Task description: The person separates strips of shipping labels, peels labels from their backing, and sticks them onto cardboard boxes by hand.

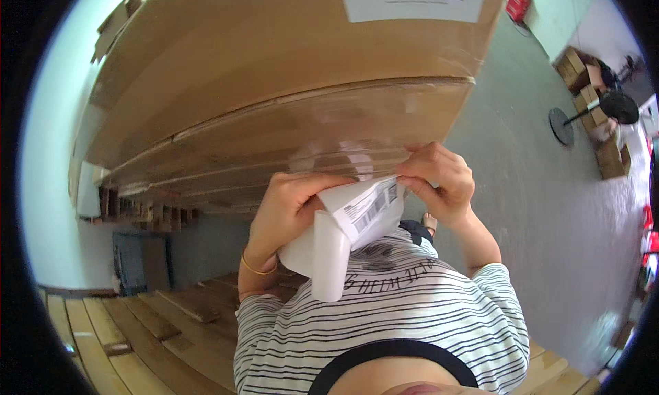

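A curling strip of white labels (331, 258) with printed barcodes hangs in front of my chest, its near end rolled over. My left hand (292, 201) is closed round its left side, the thumb along the upper edge; part of the strip hides some of those fingers. At the strip's upper right corner, my right hand (439, 181) pinches the edge between thumb and fingers. Just beyond both hands stands a stack of brown cardboard boxes (288, 52). A large white label (415, 2) sits on the upper box.
Long flat cartons (147, 340) lie behind me on the left. Grey floor (511, 189) stretches to the right, where a black standing fan (618, 108) and open cardboard boxes (611, 155) stand by the wall. A red container (518, 4) is at the far right.
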Tool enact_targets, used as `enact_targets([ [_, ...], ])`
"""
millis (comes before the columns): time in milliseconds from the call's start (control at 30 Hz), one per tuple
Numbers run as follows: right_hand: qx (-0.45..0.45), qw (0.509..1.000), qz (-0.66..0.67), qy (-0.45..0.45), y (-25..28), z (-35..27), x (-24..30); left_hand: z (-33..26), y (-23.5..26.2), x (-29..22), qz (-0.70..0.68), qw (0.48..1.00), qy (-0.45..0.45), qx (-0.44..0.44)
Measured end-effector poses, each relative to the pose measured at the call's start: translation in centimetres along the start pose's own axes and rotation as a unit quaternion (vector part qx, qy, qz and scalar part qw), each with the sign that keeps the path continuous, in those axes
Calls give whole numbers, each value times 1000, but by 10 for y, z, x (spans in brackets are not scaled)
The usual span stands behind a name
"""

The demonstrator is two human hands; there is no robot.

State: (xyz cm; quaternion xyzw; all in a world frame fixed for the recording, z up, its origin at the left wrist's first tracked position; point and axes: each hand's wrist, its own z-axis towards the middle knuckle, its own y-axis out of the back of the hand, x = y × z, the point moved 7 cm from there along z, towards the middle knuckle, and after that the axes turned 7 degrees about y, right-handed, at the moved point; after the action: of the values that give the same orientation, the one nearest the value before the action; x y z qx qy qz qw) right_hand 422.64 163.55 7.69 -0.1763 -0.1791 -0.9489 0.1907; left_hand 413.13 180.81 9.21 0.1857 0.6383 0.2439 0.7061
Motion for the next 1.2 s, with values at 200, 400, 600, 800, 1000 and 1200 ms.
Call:
enact_targets([
  [200, -63, 976, -178, 109, 28, -20, 44, 3, 3, 19, 76, 997, -1, -19],
  [400, -381, 922, 64, -22, 103, -45, 14, -6, 27, 16, 188, 975, -105, -52],
  [600, -182, 967, -58, -167, 44, -39, -40, -1, -2, -37, 198, 954, -222, 44],
  [800, -203, 965, -26, -166, 28, -23, -44, 30, -22, -40, 197, 950, -221, 100],
  [1000, -237, 950, -40, -197, 32, -17, -52, 52, -25, -34, 240, 937, -235, 99],
  [1200, -225, 946, -139, -189, 32, -10, -56, 69, -24, -15, 254, 940, -212, 86],
])
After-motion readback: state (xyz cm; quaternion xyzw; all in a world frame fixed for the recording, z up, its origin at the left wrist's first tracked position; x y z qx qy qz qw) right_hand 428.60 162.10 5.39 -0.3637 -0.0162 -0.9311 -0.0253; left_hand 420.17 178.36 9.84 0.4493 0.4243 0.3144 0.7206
